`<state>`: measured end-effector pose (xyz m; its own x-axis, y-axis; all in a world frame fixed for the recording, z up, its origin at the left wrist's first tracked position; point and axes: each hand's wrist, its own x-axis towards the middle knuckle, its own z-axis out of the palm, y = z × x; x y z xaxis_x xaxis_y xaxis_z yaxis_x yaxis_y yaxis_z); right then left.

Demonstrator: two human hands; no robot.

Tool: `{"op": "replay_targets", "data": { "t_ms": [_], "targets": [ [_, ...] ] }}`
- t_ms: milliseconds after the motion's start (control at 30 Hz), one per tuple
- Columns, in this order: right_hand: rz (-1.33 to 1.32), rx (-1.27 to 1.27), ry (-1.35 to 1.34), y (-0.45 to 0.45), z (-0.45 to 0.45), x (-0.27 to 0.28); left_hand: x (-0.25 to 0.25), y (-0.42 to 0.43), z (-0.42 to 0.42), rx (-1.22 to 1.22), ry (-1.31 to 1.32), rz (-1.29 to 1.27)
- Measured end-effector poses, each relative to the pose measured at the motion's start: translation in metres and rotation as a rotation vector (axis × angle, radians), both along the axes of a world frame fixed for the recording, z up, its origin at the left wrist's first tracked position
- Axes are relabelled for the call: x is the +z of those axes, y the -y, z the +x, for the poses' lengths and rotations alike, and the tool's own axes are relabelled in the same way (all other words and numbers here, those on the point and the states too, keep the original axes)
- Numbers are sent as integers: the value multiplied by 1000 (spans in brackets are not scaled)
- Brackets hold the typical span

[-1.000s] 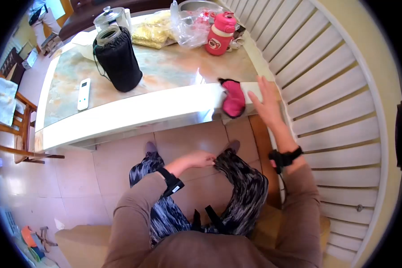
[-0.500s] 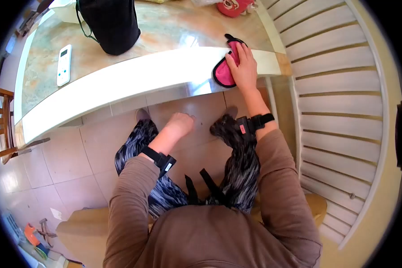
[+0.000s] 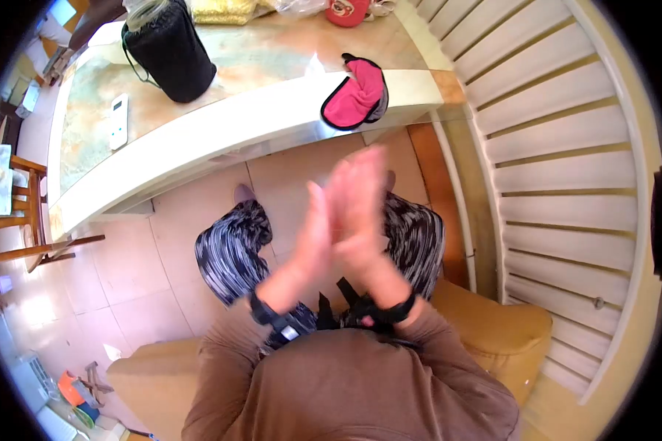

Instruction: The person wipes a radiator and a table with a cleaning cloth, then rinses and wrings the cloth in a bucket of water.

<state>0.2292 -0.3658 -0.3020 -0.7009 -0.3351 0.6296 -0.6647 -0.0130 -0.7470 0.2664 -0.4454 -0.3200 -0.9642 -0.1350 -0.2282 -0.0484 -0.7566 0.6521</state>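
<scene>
In front of my body, my left hand (image 3: 315, 234) and my right hand (image 3: 360, 213) are raised with the palms turned towards each other. Their fingers are stretched out and blurred by motion; whether the palms touch I cannot tell. Neither hand holds anything. Beyond them a pink cloth piece with black trim (image 3: 357, 95) lies folded over on the table's front edge, a grey underside showing at its right. It is apart from both hands.
On the marble-look table (image 3: 257, 70) are a black drawstring bag (image 3: 171, 55), a white remote control (image 3: 119, 121), a yellow package (image 3: 224, 10) and a red pouch (image 3: 347, 10). A white slatted panel (image 3: 566, 176) stands at the right. A wooden chair (image 3: 29, 198) is at the left.
My right hand has let go of the pink cloth and come back towards my body. My left hand has lifted and opened beside it. The view has shifted slightly.
</scene>
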Motion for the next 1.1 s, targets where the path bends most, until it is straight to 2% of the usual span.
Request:
{"op": "replay_targets", "data": {
  "t_ms": [33, 67, 100, 133, 200, 233, 267, 300, 333, 367, 400, 467, 533, 567, 600, 633, 667, 700, 733, 800, 833, 900, 1000, 1100],
  "targets": [
    [239, 139, -124, 2, 15, -14, -1, -10, 10, -5, -9, -11],
    [238, 154, -167, -6, 7, -24, -6, -18, 19, 0, 19, -31],
    [471, 152, -303, -14, -10, -34, -11, -23, 24, 8, 42, -54],
    [465, 146, -314, -17, -24, -42, -14, -24, 31, 6, 31, -61],
    [633, -5, -317, -12, -61, -52, -21, -8, 39, -73, 332, 287],
    [664, -127, -404, -11, -90, -56, -20, 2, 44, -74, 318, 275],
    [691, -246, -488, -6, -119, -55, -19, 12, 50, -314, 187, 50],
    [674, -377, -385, 6, -140, -50, -19, 21, 54, -546, 57, -181],
    [652, -504, -278, 19, -161, -45, -22, 28, 54, -537, 49, -194],
    [673, -525, -179, 27, -187, -58, -29, 33, 54, -655, 50, -282],
    [662, -519, -189, 38, -194, -62, -39, 37, 52, -770, 53, -370],
    [787, -471, -2, 73, -199, -69, -58, 47, 42, -786, 46, -479],
    [769, -273, -60, 118, -180, -68, -64, 58, 21, -967, -23, -1202],
    [763, -178, -47, 143, -163, -64, -67, 59, 9, -1035, 45, -1338],
    [733, -109, -89, 165, -146, -67, -97, 61, 4, -1032, 43, -1341],
    [721, -35, -112, 184, -129, -67, -143, 61, -2, -961, -12, -1430],
    [702, 29, -154, 198, -117, -71, -168, 65, -9, -893, -74, -1519],
    [649, 102, -217, 209, -112, -75, -159, 73, -19, -640, -289, -1609],
    [629, 150, -282, 214, -111, -74, -158, 76, -20, -616, -194, -1625],
    [670, 338, -357, 204, -140, -64, -143, 82, -31, -1272, 176, -1960],
    [718, 309, -449, 202, -166, -71, -136, 84, -35, -1272, 140, -1965],
    [744, 171, -391, 185, -225, -79, -128, 86, -36, -1076, 121, -1754],
    [824, 3, -260, 136, -291, -67, -130, 80, -40, -1030, 86, -1710],
    [884, 24, -257, 72, -302, -62, -126, 80, -40, -1011, 29, -1762]
  ]
}}
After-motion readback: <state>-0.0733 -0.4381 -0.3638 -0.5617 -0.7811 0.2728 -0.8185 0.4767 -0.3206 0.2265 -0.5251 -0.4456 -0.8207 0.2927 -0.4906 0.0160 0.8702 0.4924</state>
